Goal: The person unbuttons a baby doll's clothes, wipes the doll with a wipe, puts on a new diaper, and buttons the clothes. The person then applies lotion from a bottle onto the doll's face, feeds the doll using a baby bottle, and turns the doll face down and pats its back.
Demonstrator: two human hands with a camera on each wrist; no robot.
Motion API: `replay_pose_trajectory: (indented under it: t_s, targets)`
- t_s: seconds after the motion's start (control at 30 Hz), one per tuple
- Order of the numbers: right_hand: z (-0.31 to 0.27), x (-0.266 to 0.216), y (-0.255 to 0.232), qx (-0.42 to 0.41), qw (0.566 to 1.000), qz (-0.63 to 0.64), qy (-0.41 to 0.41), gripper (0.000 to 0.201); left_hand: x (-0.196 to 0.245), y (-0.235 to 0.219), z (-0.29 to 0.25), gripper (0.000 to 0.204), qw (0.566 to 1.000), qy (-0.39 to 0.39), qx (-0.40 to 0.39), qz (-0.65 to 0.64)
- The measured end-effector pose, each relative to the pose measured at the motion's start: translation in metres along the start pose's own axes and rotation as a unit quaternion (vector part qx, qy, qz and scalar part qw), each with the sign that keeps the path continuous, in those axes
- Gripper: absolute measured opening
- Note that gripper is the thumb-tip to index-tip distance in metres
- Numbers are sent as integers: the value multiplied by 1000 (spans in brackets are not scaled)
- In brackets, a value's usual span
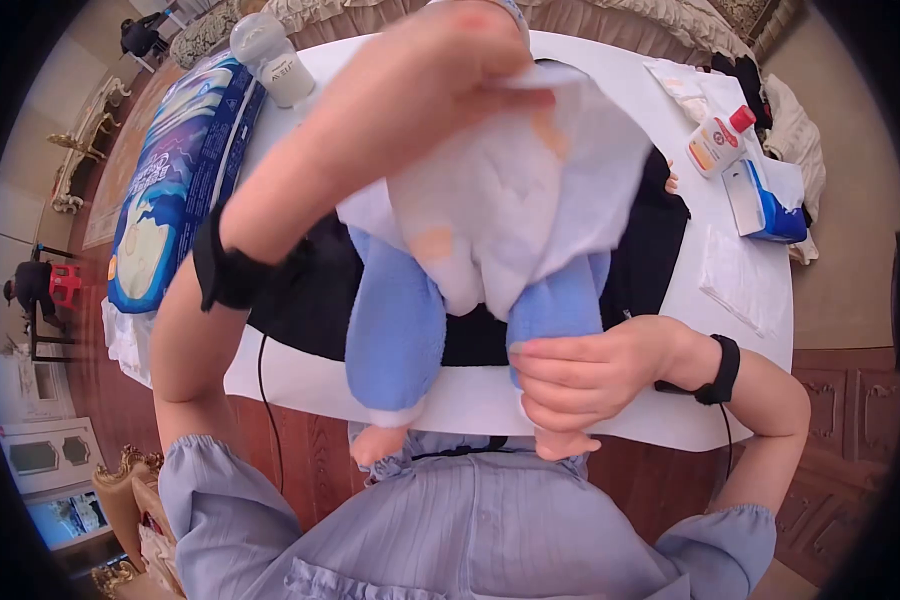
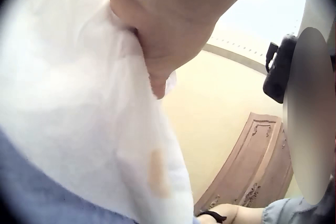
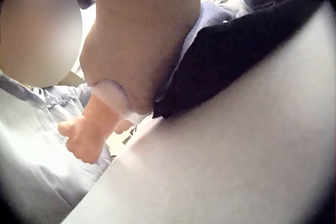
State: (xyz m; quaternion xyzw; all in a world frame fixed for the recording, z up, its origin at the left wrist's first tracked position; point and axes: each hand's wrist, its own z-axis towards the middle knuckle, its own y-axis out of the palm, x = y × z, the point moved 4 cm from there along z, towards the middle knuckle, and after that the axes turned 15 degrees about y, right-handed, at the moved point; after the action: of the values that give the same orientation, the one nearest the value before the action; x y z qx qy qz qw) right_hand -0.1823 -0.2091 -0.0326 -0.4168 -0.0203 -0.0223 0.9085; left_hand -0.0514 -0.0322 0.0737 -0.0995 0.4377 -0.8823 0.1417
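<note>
A doll in blue trousers (image 1: 395,325) lies on a black cloth (image 1: 310,290), its bare feet (image 1: 378,443) toward the person. Pinched in my raised left hand (image 1: 460,60) is the edge of a white cloth (image 1: 610,170) above the doll's middle; the left wrist view shows this cloth (image 2: 94,87) close up, with a tan patch. My right hand (image 1: 590,375) curls round the doll's lower leg on the right, above the foot. In the right wrist view a doll's foot (image 3: 89,132) sticks out below my right hand (image 3: 142,35). The cloth and left arm hide the doll's upper body.
On the white table (image 1: 660,410) a blue diaper pack (image 1: 170,190) and a clear bottle (image 1: 275,65) stand at the left. A red-capped bottle (image 1: 715,145), a blue tissue pack (image 1: 765,205) and a folded white sheet (image 1: 735,280) are at the right.
</note>
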Motion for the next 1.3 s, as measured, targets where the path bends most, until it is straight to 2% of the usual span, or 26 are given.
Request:
replay_pose_trajectory:
  t_s: [0.03, 0.07, 0.13, 0.2, 0.27, 0.33, 0.37, 0.4, 0.5, 0.63, 0.7, 0.73, 0.77, 0.8, 0.87, 0.9, 0.93, 0.97, 1.0, 1.03, 1.07, 1.13, 1.17, 1.2, 1.27, 1.3]
  targets:
    - [-2, 2, 2, 32, 998, 58, 14, 38, -10, -4, 5, 18, 999, 8, 26, 25]
    - [-4, 4, 2, 32, 998, 58, 17, 38, -19, -6, 11, 18, 999, 9, 26, 23]
    - [-6, 7, 5, -6, 996, 91, 20, 36, -34, -3, 24, 26, 998, -3, -58, -3]
    - [-10, 8, 6, -34, 995, 95, 21, 37, -43, 24, 21, 27, 998, 35, -54, 23]
    - [-12, 7, 8, -61, 993, 99, 22, 39, -38, 42, 18, 22, 983, 109, 9, 148]
    - [-8, 6, 4, -81, 993, 81, 32, 38, -42, 51, 7, 26, 982, 126, -5, 139]
    - [-7, 5, 0, -135, 989, 53, 20, 38, -44, 52, 1, 26, 994, 20, -44, 102]
    - [-7, 4, -6, -133, 990, 47, 25, 38, -48, 53, -7, 27, 991, -83, -81, 65]
    - [-16, -4, -13, -179, 981, 11, 71, 45, -45, 43, -20, 25, 991, -100, -68, 61]
    - [-29, 2, -34, -131, 989, 13, 70, 40, -41, 36, -29, 25, 986, -149, -52, 59]
    - [-31, 26, -59, -124, 973, 51, 186, 35, -41, 32, -31, 28, 983, -173, -42, 46]
    - [-40, 37, -59, -75, 963, -61, 250, 34, -46, 27, -37, 28, 974, -220, 4, -45]
    - [-31, 62, -68, -47, 925, 29, 375, 39, -52, 22, -44, 29, 954, -265, 49, -135]
    - [-18, 75, -77, -32, 890, -2, 455, 46, -57, 15, -53, 29, 954, -266, 48, -132]
    - [-14, 108, -74, 32, 842, 89, 532, 48, -72, 4, -79, 33, 898, -312, 69, -301]
    - [-10, 121, -66, 35, 831, 104, 545, 46, -75, -2, -92, 44, 887, -327, 5, -325]
    - [-5, 133, -58, 38, 821, 119, 557, 45, -71, -6, -96, 44, 888, -329, 6, -321]
    - [2, 143, -51, 38, 823, 121, 554, 45, -64, -6, -104, 44, 870, -361, -39, -333]
    - [5, 152, -39, -13, 801, 132, 583, 45, -61, -6, -111, 45, 848, -392, -84, -345]
    - [5, 159, -29, -66, 776, 142, 611, 45, -70, 5, -127, 47, 843, -362, -63, -393]
    - [5, 164, -24, -68, 778, 142, 609, 45, -67, 6, -129, 47, 843, -363, -60, -392]
    - [4, 170, -17, -40, 794, 175, 581, 44, -62, 9, -131, 45, 795, -399, 87, -447]
    - [4, 171, -15, 3, 806, 206, 555, 38, -71, 19, -142, 39, 775, -398, 136, -471]
    - [5, 172, -18, 0, 806, 207, 555, 38, -74, 27, -153, 39, 773, -399, 139, -472]
    - [0, 176, -20, -6, 684, 331, 650, 31, -69, 39, -147, 34, 715, -412, 265, -499]
    - [-2, 179, -17, 31, 688, 340, 640, 29, -65, 46, -142, 31, 694, -412, 282, -519]
